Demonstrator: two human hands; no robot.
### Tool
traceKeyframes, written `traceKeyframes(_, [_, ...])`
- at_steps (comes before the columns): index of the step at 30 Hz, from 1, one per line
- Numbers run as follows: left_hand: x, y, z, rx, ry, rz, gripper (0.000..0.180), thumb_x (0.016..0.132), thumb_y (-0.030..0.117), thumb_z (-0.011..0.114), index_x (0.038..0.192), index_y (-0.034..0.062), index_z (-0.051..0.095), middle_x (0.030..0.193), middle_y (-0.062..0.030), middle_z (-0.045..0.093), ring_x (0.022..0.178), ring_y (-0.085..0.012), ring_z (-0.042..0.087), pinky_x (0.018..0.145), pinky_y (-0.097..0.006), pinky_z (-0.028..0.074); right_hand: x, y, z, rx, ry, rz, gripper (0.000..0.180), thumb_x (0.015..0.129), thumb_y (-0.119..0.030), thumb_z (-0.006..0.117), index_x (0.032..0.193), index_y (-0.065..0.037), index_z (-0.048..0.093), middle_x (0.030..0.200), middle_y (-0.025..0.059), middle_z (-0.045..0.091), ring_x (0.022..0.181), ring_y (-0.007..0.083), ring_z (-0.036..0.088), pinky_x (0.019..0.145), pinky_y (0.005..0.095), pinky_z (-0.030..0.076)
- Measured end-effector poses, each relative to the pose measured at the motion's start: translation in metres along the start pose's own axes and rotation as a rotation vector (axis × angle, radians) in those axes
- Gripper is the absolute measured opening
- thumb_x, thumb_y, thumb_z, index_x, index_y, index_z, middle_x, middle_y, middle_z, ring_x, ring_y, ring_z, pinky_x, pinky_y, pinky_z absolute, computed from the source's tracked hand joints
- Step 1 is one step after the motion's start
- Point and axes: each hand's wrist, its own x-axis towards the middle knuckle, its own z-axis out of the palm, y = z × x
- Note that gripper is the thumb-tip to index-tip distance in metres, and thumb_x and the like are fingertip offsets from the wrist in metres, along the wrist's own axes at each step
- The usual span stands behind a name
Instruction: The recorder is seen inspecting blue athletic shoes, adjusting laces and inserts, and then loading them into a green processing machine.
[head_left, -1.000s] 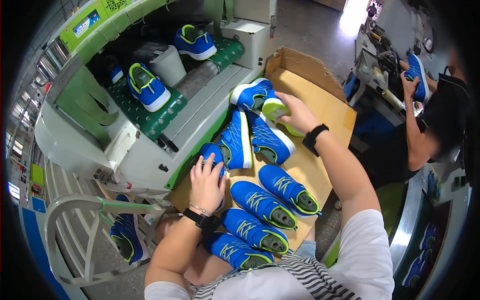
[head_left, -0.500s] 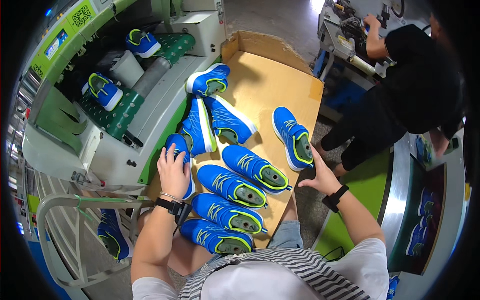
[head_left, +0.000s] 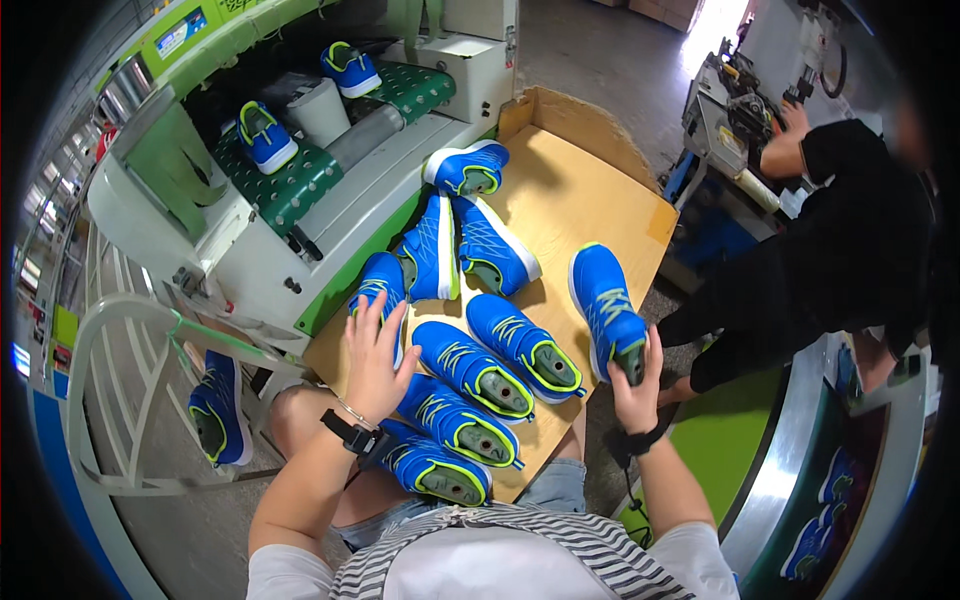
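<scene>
Shoes: blue with lime trim, lying in rows on a cardboard tray across the lap.
Left hand: fingers spread, flat on a shoe at the tray's left edge.
Right hand: closed around the heel of another shoe.
Handling: probably light, soft uppers, firm soles; heel or sole gives the best hold.

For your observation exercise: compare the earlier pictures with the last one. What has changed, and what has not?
The right hand left the far shoes, came back near and now grips the heel of a lone shoe on the board's right. The left hand stayed on the left-edge shoe; the near row stayed put.
</scene>
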Motion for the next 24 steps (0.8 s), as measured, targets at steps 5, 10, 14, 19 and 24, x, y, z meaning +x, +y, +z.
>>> traceKeyframes(5, [0.024, 0.045, 0.003, -0.212, 0.113, 0.129, 0.061, 0.091, 0.021, 0.069, 0.145, 0.0049, 0.045, 0.149, -0.0171, 0.045, 0.143, -0.0405, 0.034, 0.118, -0.047, 0.028, -0.018, -0.02, 0.002, -0.05, -0.109, -0.256, 0.087, 0.086, 0.012, 0.062, 0.157, -0.008, 0.017, 0.158, 0.0275, 0.028, 0.146, 0.0369, 0.034, 0.118, 0.0457, 0.028])
traceKeyframes(10, [0.041, 0.071, 0.02, -0.321, 0.0, 0.2, 0.052, 0.089, 0.017, 0.07, 0.136, 0.0056, 0.054, 0.144, -0.0192, 0.048, 0.136, -0.0425, 0.042, 0.113, -0.05, 0.035, -0.01, -0.023, 0.0, -0.039, -0.14, -0.223, 0.088, 0.084, 0.014, 0.061, 0.157, -0.011, 0.019, 0.159, 0.0288, 0.026, 0.146, 0.0395, 0.032, 0.118, 0.0478, 0.027])
traceKeyframes(14, [0.036, 0.059, 0.02, -0.256, -0.024, 0.141, 0.049, 0.088, 0.017, 0.069, 0.133, 0.0051, 0.056, 0.144, -0.0188, 0.049, 0.136, -0.0424, 0.043, 0.113, -0.049, 0.035, -0.008, -0.011, -0.011, -0.046, 0.016, -0.01, 0.081, 0.088, 0.007, 0.063, 0.156, -0.004, 0.021, 0.152, 0.0235, 0.038, 0.14, 0.0312, 0.041, 0.116, 0.0409, 0.031])
traceKeyframes(19, [0.029, 0.036, 0.019, -0.375, -0.054, -0.003, 0.043, 0.091, 0.015, 0.067, 0.131, 0.0038, 0.059, 0.142, -0.0184, 0.052, 0.133, -0.0394, 0.048, 0.111, -0.045, 0.038, -0.01, -0.007, -0.001, -0.091, 0.054, -0.051, 0.08, 0.087, 0.006, 0.064, 0.155, 0.001, 0.023, 0.151, 0.0212, 0.039, 0.139, 0.0282, 0.042, 0.117, 0.0382, 0.028])
traceKeyframes(24, [0.053, 0.062, 0.027, -0.803, -0.139, -0.123, 0.04, 0.1, 0.02, 0.061, 0.136, 0.0016, 0.058, 0.128, -0.0166, 0.065, 0.117, -0.0266, 0.064, 0.1, -0.034, 0.048, -0.011, -0.01, 0.001, 0.024, -0.123, -0.3, 0.089, 0.082, 0.014, 0.063, 0.155, -0.015, 0.022, 0.155, 0.0305, 0.032, 0.143, 0.0424, 0.036, 0.116, 0.0516, 0.031])
